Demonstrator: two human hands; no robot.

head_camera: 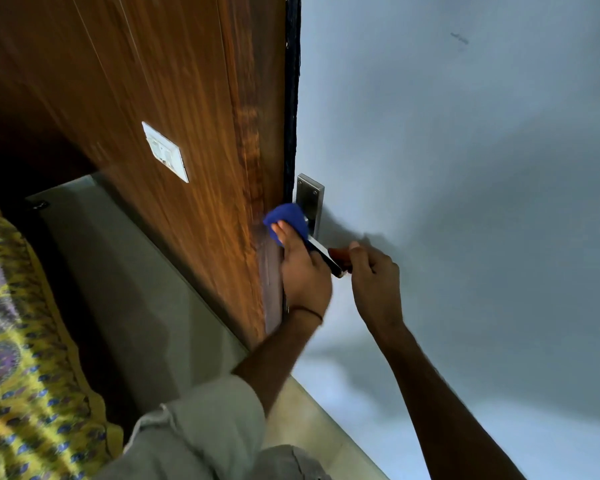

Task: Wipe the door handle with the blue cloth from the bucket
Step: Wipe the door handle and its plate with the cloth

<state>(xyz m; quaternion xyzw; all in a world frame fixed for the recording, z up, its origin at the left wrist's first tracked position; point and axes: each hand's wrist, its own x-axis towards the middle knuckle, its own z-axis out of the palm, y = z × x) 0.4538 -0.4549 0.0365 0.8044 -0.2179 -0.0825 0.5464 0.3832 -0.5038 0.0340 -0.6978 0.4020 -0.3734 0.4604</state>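
The wiping looks well on its way, I think: the left hand (303,268) squeezes the blue cloth (286,220) against the top of the door handle (321,252), the right hand (373,275) pinches its tip, and the lower part looks unwiped.

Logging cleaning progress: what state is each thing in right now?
Blue cloth: bunched, pressed on the handle's base.
Door handle: lever angled downward, its end held.
Left hand: grip closed on the cloth.
Right hand: grip closed on the lever's end.
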